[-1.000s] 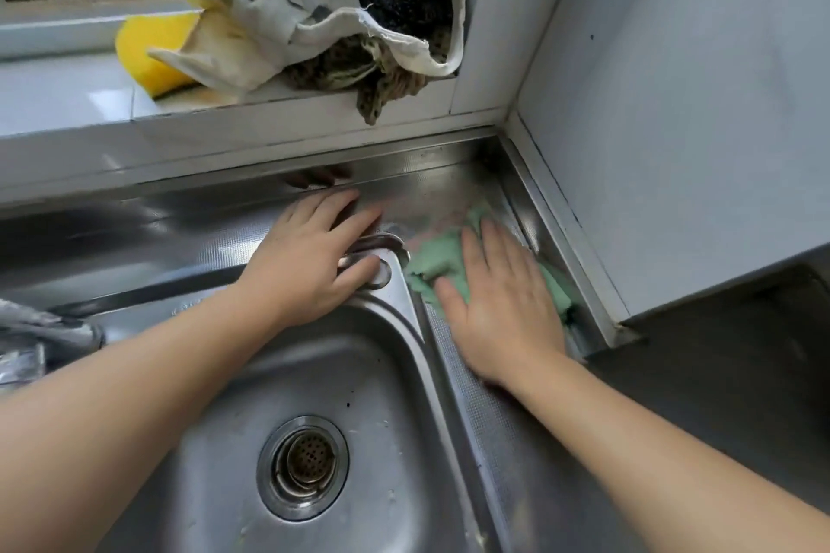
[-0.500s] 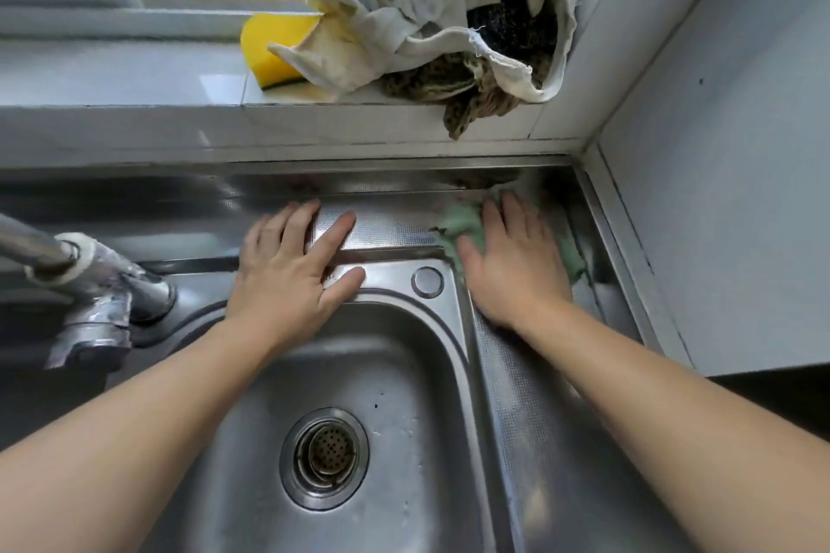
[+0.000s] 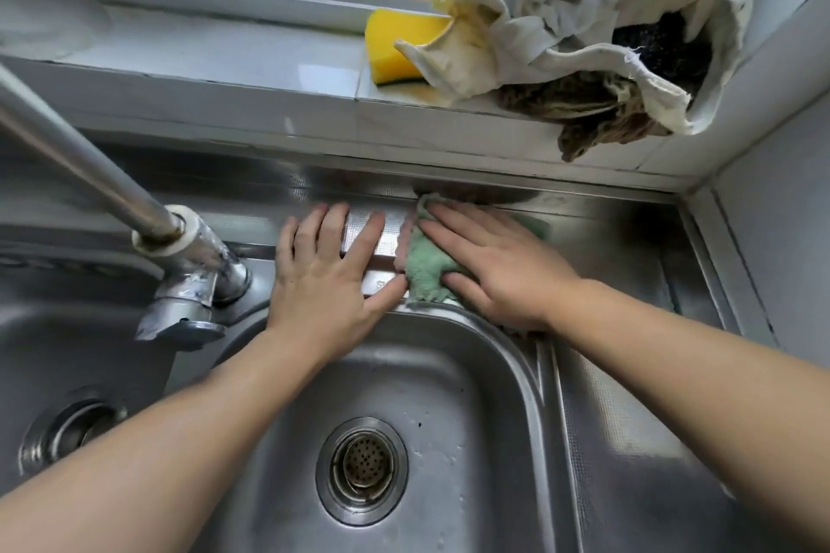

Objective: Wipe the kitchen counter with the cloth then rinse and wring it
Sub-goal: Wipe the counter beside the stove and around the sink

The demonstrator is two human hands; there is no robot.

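A green cloth [image 3: 424,269] lies on the steel counter ledge [image 3: 606,238] behind the right sink basin [image 3: 449,382]. My right hand [image 3: 498,265] presses flat on the cloth with straight fingers, covering most of it. My left hand [image 3: 328,274] rests flat on the same ledge just left of the cloth, fingers spread, its thumb touching the cloth's lower edge. The faucet [image 3: 188,265] stands left of my left hand, its spout reaching toward the upper left.
A yellow sponge [image 3: 399,45] and a heap of white and dark rags [image 3: 584,36] sit on the tiled sill above the ledge. A second basin [image 3: 67,350] lies at the left. A wall [image 3: 781,216] closes the right corner. The drain strainer [image 3: 361,467] sits in the right basin.
My right hand has slid the green cloth leftward along the back ledge, out of the right corner, until it meets my left hand. The view has shifted left, showing the faucet.
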